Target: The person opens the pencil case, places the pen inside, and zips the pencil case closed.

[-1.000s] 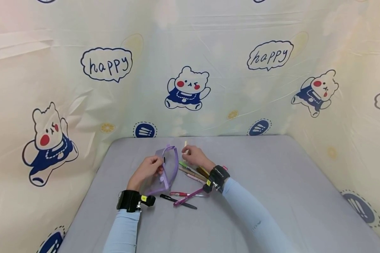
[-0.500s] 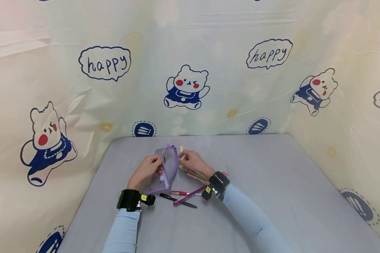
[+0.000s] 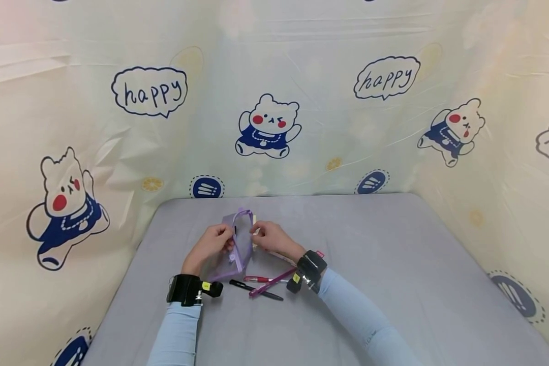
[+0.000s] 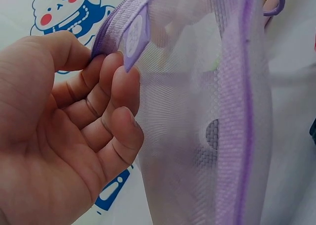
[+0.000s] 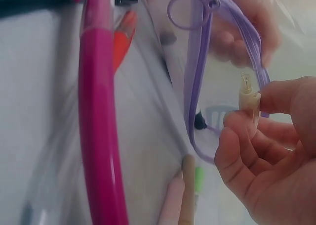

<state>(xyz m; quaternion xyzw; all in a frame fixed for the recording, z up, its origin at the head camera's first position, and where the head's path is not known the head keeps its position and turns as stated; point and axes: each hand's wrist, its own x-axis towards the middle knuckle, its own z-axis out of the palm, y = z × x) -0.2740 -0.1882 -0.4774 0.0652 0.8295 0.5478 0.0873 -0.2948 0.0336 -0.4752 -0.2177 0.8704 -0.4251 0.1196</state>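
My left hand point(image 3: 212, 244) pinches the zipped edge of a purple mesh pencil case point(image 4: 234, 111) between thumb and fingers, and the case's mouth gapes. A small purple tag point(image 4: 137, 39) hangs from that edge beside my fingers. In my right hand point(image 3: 276, 238), thumb and fingertips pinch a cream pen point(image 5: 248, 100) with a clear tip. The right wrist view has this pen upright beside the case's opening, with its lower part hidden by my fingers. A purple ring pull point(image 5: 189, 11) dangles from the zip. Through the mesh, a dark oval point(image 4: 212, 134) shows.
On the grey table point(image 3: 375, 264), a magenta pen point(image 3: 271, 283) crosses a black pen point(image 3: 244, 286), close to a red pen point(image 3: 255, 279). Under my right hand lie a brown pen point(image 5: 187, 190), a pink pen point(image 5: 173, 200) and a green one point(image 5: 198, 178). A printed cloth hangs behind.
My right hand has moved left and slightly down with the cream pen, from beyond the loose pens to the pencil case's opening. My left hand keeps its hold on the edge.
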